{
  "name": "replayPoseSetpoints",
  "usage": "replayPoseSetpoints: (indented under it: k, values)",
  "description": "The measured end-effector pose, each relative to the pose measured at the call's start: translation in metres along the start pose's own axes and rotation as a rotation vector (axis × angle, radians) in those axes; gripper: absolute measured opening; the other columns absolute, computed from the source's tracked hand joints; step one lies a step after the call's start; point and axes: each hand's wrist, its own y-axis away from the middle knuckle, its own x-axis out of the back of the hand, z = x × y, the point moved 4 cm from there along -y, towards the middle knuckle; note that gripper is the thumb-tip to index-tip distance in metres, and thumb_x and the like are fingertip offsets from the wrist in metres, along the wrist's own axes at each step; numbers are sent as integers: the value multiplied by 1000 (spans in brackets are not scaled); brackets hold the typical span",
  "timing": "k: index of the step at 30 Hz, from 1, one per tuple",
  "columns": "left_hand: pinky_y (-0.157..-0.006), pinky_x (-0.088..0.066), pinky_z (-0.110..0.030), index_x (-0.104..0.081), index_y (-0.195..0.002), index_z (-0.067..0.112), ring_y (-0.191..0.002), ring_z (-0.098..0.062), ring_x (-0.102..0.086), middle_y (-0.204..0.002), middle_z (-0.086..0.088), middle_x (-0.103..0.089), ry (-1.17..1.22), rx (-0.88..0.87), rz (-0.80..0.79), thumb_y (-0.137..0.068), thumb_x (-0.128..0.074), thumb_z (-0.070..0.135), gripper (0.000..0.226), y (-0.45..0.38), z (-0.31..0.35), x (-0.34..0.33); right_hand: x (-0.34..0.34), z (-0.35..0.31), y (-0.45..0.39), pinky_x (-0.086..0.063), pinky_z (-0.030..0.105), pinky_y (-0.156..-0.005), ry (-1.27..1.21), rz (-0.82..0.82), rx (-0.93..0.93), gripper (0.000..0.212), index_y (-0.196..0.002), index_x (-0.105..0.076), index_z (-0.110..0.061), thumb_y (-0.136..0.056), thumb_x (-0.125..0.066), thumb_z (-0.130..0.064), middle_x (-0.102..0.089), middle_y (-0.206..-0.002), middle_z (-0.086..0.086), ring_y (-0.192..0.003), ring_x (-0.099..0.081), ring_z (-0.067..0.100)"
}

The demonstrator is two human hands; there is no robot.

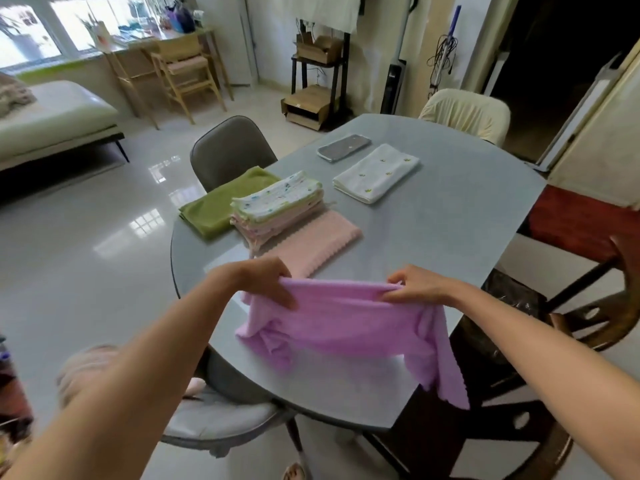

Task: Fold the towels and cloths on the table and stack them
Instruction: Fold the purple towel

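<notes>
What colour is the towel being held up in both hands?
The towel is plain lilac-pink, with no print, seen best in the head view.

Daylight pouring in through windows point(38, 32) at far left, panes blowing out to white. Glossy floor point(104, 244) throwing back bright window glare. Grey surface point(450, 216) catching soft sheen, shadows under cloths staying faint. Doorway point(554, 64) at right sinking into near black. Wide lens bending edges; forearms stretching large. Bottom-left corner smearing into blur.
</notes>
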Motion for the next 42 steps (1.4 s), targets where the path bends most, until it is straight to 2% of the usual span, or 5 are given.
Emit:
replayPoseSetpoints:
  k: [7,23,30,37,42]
  values:
    - [-82,-48,-29,-62,-114,8,-99,-25,-61,-107,-7,-64,-384,271,-44,-87,-55,16,29,-4,-21,-29,-12,30,-12,-41,23,-57,438,-344,-221,14,-91,-68,-15,-77,-65,-14,-59,-82,2,-75,-54,15]
    - [-98,-44,-40,-55,-125,5,-114,-33,-53,-118,-18,-59,482,218,1305,-93,-36,-5,38,17,-25,106,97,-26,-61,-37,37,-69,274,910,21,29,-92,-52,-4,-73,-47,18,-51,-104,18,-100,-47,35]
    - [-90,-49,-45,-56,-116,7,-111,-34,-58,-118,-15,-61,-236,352,372,-88,-44,-3,32,10,-22,0,44,9,-63,-41,37,-87,540,597,87,19,-87,-70,-1,-76,-56,4,-60,-112,19,-111,-53,34]
    - [-88,-50,-37,-54,-127,3,-101,-31,-62,-130,-19,-55,133,392,-608,-90,-61,26,45,9,2,-147,-65,86,-44,-46,28,-90,653,-173,-210,36,-123,-60,-13,-90,-47,-4,-57,-129,11,-116,-57,27]
    - [-79,-51,-37,-56,-123,11,-102,-32,-60,-112,-13,-56,118,166,-359,-92,-59,34,39,-27,19,-134,-71,109,-30,-42,29,-100,390,-161,-361,42,-128,-55,-19,-89,-45,-8,-53,-135,6,-121,-53,23]
